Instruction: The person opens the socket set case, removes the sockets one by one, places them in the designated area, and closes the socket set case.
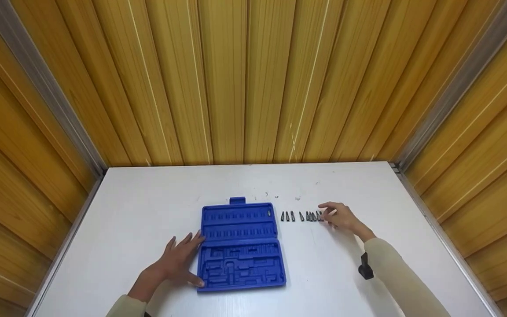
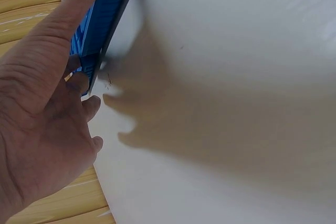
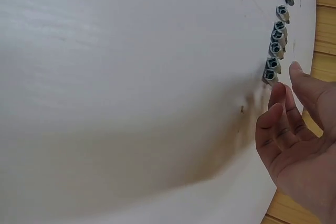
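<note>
A blue plastic socket case [image 1: 240, 224] lies opened flat on the white table, with many moulded slots. One small metal socket [image 1: 269, 213] sits in its upper right corner. My left hand [image 1: 178, 260] rests along the case's left side, fingers spread; in the left wrist view its thumb presses on the case edge [image 2: 107, 19]. To the right of the case stretches a row of several small metal sockets [image 1: 292, 216]. At the row's right end is my right hand [image 1: 341, 218], thumb and fingers apart beside the last socket [image 3: 270, 75]; whether a fingertip touches it I cannot tell.
The white table [image 1: 156, 193] ends at a wood-patterned wall [image 1: 227, 88] behind, with similar walls on both sides. A latch tab [image 1: 237, 200] sticks out from the case's far edge. Small dark marks [image 1: 276, 197] dot the table beyond the sockets.
</note>
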Demonstrator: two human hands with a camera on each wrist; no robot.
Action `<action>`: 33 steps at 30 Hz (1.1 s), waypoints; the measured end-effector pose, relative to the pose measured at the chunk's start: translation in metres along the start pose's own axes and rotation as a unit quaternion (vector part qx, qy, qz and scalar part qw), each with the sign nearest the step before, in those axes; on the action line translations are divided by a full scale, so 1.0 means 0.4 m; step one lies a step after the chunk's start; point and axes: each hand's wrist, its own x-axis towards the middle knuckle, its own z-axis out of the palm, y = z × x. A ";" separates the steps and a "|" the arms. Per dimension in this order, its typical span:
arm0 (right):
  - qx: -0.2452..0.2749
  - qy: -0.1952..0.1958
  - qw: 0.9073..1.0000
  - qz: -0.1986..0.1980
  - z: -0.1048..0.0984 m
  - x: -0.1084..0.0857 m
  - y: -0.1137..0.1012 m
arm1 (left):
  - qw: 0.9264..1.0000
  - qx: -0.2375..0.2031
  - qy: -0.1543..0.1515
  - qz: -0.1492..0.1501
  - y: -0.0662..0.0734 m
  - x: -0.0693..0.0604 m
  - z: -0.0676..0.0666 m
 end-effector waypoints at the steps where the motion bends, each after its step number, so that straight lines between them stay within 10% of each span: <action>1: 0.000 -0.002 1.000 -0.001 0.002 0.004 -0.005 | 1.000 0.001 0.001 -0.001 0.000 0.000 0.000; 23: 0.025 -0.061 0.989 -0.132 0.159 0.121 -0.167 | 1.000 -0.005 0.001 0.001 -0.011 0.010 0.007; 33: -0.046 -0.045 0.985 -0.160 0.220 0.160 -0.210 | 1.000 -0.006 0.005 0.011 -0.020 0.008 0.007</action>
